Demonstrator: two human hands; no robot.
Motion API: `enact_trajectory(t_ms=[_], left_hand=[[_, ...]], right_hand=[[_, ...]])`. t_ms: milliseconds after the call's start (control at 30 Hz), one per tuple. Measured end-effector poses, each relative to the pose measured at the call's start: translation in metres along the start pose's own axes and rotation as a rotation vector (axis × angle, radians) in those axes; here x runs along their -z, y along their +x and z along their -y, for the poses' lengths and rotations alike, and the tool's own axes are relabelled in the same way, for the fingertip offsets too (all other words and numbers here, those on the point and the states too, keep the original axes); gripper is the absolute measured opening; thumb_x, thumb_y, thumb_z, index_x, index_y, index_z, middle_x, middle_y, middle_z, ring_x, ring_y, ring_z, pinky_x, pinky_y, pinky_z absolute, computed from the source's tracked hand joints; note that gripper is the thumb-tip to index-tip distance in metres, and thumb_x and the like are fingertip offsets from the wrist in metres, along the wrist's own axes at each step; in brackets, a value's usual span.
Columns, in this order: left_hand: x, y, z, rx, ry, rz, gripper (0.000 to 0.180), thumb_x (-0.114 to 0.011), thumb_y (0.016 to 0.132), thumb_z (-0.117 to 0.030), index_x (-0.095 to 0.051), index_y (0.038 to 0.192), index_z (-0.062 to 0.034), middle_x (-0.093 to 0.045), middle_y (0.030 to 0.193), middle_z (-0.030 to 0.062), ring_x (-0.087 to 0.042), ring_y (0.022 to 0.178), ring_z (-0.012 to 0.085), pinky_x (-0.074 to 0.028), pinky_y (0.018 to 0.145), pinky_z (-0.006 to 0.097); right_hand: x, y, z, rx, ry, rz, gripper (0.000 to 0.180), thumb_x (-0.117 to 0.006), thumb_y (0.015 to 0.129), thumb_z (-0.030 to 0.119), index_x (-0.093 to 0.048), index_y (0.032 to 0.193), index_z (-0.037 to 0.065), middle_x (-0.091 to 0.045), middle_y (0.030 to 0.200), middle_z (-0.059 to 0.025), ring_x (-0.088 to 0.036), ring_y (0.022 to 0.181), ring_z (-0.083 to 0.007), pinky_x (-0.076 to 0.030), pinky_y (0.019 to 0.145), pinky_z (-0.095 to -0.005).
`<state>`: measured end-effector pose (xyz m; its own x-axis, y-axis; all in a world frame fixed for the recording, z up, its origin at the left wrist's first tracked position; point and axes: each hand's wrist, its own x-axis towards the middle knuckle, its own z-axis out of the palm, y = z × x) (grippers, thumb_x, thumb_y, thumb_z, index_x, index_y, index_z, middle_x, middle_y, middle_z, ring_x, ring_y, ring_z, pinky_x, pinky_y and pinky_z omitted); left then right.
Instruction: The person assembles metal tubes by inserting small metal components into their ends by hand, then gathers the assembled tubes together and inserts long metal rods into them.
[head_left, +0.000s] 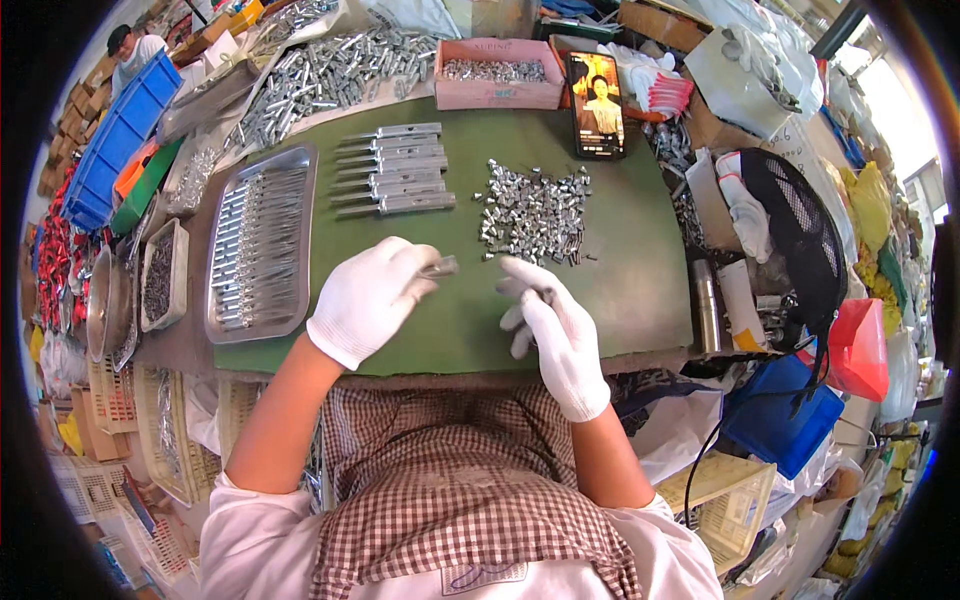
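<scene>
My left hand (pixel 372 298), in a white glove, is closed on a short silver metal tube (pixel 440 267) whose end sticks out past the fingertips. My right hand (pixel 556 325), also gloved, hovers over the mat's near part with its fingers loosely curled and apart; nothing shows between them. Just beyond it lies a loose pile of small silver metal fittings (pixel 535 212). Ahead of my left hand, several silver tubes with thin rods (pixel 405 180) lie in a stacked row, rods pointing left.
A metal tray (pixel 312 200) of similar rodded pieces is at the left of the green mat (pixel 470 345). Behind stand a pink box (pixel 500 95) of small parts, a heap of metal tubes (pixel 330 85) and a lit phone (pixel 598 105). A steel flask (pixel 706 305) stands right.
</scene>
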<state>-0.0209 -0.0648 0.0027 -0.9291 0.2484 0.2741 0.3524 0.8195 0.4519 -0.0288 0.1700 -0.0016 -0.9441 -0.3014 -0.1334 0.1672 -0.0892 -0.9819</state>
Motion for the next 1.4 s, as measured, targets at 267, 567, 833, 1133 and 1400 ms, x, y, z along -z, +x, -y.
enact_trajectory(t_ms=[267,567,833,1133,1400], left_hand=[[0.001,0.004,-0.040,-0.235,0.134,0.032,0.036,-0.075,0.080,-0.021,-0.066,0.111,-0.0066,-0.063,0.088,0.0064,-0.064,0.081,0.0251,-0.053,0.074,0.036],[0.000,-0.004,-0.037,-0.082,0.029,0.107,0.043,-0.071,0.083,-0.016,-0.069,0.125,-0.0208,-0.064,0.085,0.0048,-0.066,0.074,0.0237,-0.055,0.066,0.035],[-0.006,-0.004,-0.039,-0.058,0.027,0.069,0.036,-0.071,0.083,-0.016,-0.072,0.118,-0.0239,-0.063,0.082,0.0030,-0.066,0.069,0.0226,-0.055,0.062,0.034],[-0.009,-0.009,-0.042,-0.088,0.103,0.073,0.028,-0.069,0.083,-0.017,-0.071,0.111,-0.0223,-0.060,0.078,0.0037,-0.065,0.064,0.0216,-0.053,0.058,0.035],[-0.036,-0.013,-0.051,-0.053,0.235,0.041,0.024,-0.068,0.086,-0.021,-0.069,0.110,-0.0231,-0.055,0.081,0.0029,-0.062,0.060,0.0210,-0.053,0.053,0.035]], right_hand=[[0.007,0.003,0.009,-0.123,-0.092,0.058,0.026,-0.056,0.103,0.018,-0.066,0.121,0.002,-0.060,0.076,0.0032,-0.050,0.062,-0.0028,-0.042,0.058,-0.0210],[0.016,0.006,0.007,0.005,-0.380,0.048,0.018,-0.063,0.097,0.016,-0.065,0.093,-0.002,-0.063,0.070,-0.0047,-0.054,0.065,-0.0086,-0.047,0.064,-0.0265],[0.017,0.008,0.002,0.026,-0.372,0.034,0.020,-0.062,0.098,0.016,-0.064,0.087,-0.001,-0.060,0.067,-0.0026,-0.053,0.063,-0.0079,-0.045,0.061,-0.0264],[0.025,0.008,0.009,0.072,-0.514,-0.064,0.022,-0.063,0.097,0.016,-0.068,0.085,-0.001,-0.061,0.066,-0.0073,-0.057,0.062,-0.0108,-0.048,0.063,-0.0292],[0.018,0.048,0.005,0.459,-1.313,-0.213,0.015,-0.070,0.084,0.020,-0.063,0.090,0.009,-0.060,0.089,-0.0119,-0.065,0.080,-0.0338,-0.052,0.068,-0.0462]])
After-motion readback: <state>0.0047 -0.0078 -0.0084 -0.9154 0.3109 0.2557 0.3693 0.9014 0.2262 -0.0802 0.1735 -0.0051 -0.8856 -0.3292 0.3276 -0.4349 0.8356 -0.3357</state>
